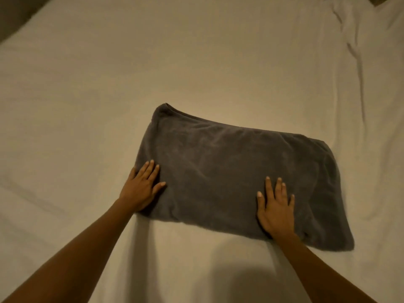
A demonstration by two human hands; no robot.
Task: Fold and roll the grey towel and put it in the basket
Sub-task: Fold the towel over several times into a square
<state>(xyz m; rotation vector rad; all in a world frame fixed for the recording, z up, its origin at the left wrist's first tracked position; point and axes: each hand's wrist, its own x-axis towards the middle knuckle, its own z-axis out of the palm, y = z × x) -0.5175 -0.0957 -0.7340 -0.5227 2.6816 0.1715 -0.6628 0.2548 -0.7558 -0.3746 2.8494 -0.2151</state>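
Observation:
The grey towel [229,167] lies folded into a flat rectangle on the white bed sheet, slightly skewed with its right end nearer to me. My left hand [141,189] rests palm down on the towel's left edge, fingers spread. My right hand [275,211] presses flat on the towel near its front right part, fingers apart. Neither hand grips the cloth. No basket is in view.
The white sheet [109,95] covers the whole bed, smooth on the left and middle, with deep creases at the right [360,73]. A dark strip of floor or bed edge shows at the top left corner [11,16].

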